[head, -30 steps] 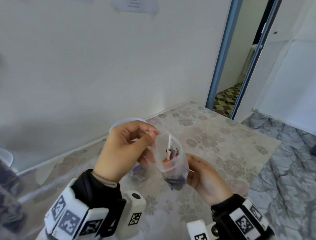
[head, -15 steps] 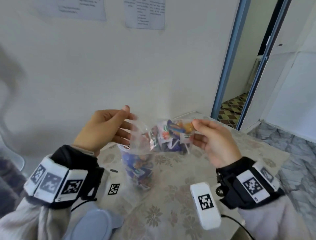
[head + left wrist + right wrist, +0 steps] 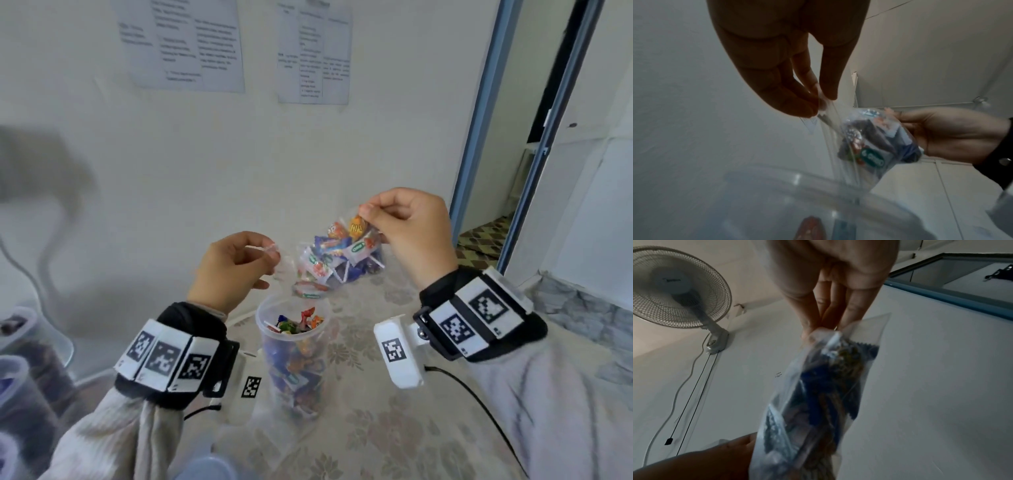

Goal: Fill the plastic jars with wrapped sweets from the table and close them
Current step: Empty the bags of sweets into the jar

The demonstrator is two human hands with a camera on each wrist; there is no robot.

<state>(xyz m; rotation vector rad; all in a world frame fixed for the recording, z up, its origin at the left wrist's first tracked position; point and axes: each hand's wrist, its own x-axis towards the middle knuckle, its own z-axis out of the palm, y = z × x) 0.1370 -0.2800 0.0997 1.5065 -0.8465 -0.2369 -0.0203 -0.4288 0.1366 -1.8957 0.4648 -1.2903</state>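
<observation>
A clear plastic bag (image 3: 337, 260) of wrapped sweets hangs tilted over an open clear jar (image 3: 294, 356) that stands on the floral table (image 3: 394, 428) and is nearly full of sweets. My left hand (image 3: 265, 253) pinches the bag's lower open edge just above the jar's mouth. My right hand (image 3: 371, 219) pinches the bag's raised far corner. The left wrist view shows my left hand (image 3: 823, 100) pinching the clear film, with the bag (image 3: 875, 146) and the jar's rim (image 3: 818, 180) below. In the right wrist view my right hand (image 3: 824, 331) grips the bag (image 3: 818, 402).
Several lidded jars (image 3: 20, 387) with dark contents stand at the left edge. A pale lid (image 3: 205, 469) lies near the table's front edge. The wall is right behind the table; an open doorway (image 3: 534, 137) is at the right. A wall fan (image 3: 680, 287) hangs high up.
The right hand has lifted the bag's far end higher, so the bag now slopes down toward the jar's mouth. The left hand stays at the bag's opening over the jar.
</observation>
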